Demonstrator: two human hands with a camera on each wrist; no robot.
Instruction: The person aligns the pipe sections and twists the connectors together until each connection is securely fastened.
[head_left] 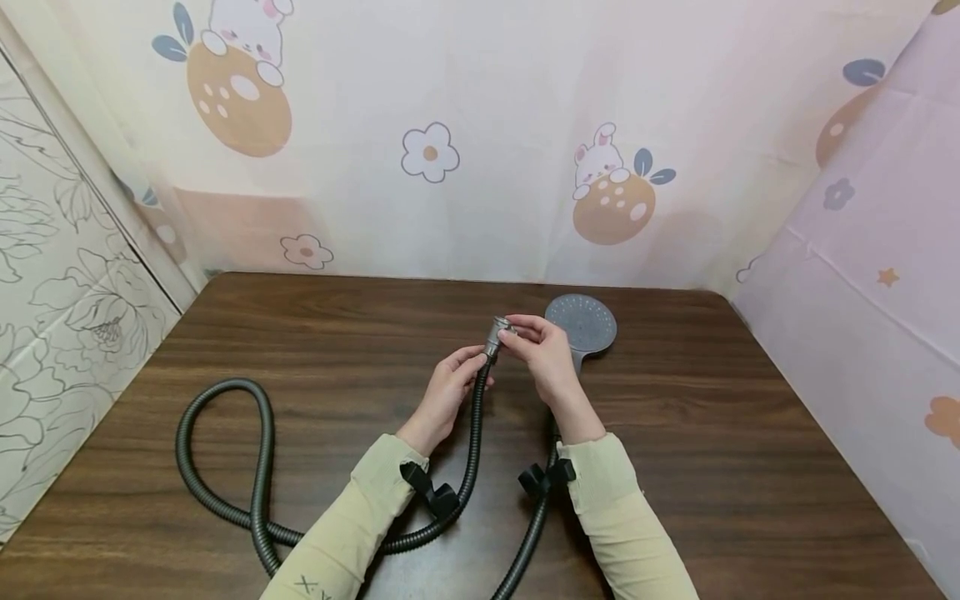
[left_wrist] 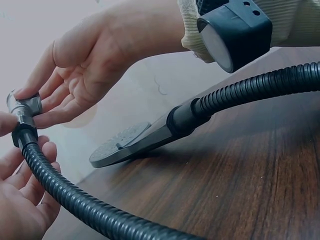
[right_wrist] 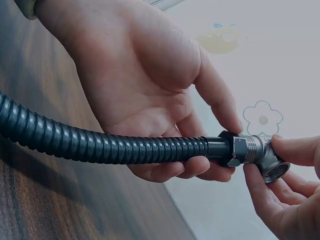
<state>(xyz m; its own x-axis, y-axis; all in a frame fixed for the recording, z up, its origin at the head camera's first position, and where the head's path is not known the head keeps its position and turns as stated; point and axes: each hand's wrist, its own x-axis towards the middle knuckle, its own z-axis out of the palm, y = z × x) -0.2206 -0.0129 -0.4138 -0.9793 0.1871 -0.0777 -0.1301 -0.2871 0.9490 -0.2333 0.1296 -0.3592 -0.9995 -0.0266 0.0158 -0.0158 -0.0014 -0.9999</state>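
My left hand (head_left: 441,398) holds the end of a black ribbed shower hose (right_wrist: 125,148), its fingers curled beneath the hose and the thumb at the dark nut (right_wrist: 239,150). Threaded into that nut is a silver metal pipe fitting (right_wrist: 270,159) with a side opening; some of its thread shows. Thumb and fingers of my right hand (head_left: 551,360) pinch the fitting. Both hands are raised over the table. Beyond my right wrist lies a grey shower head (head_left: 582,322), face up, joined to a black hose (left_wrist: 250,92).
On the left, the hose makes a loop (head_left: 191,450) on the brown wooden table (head_left: 720,433). Patterned cloth (head_left: 510,208) hangs behind the table's back edge. A black wrist camera (head_left: 441,500) sits close to the hose by my left sleeve.
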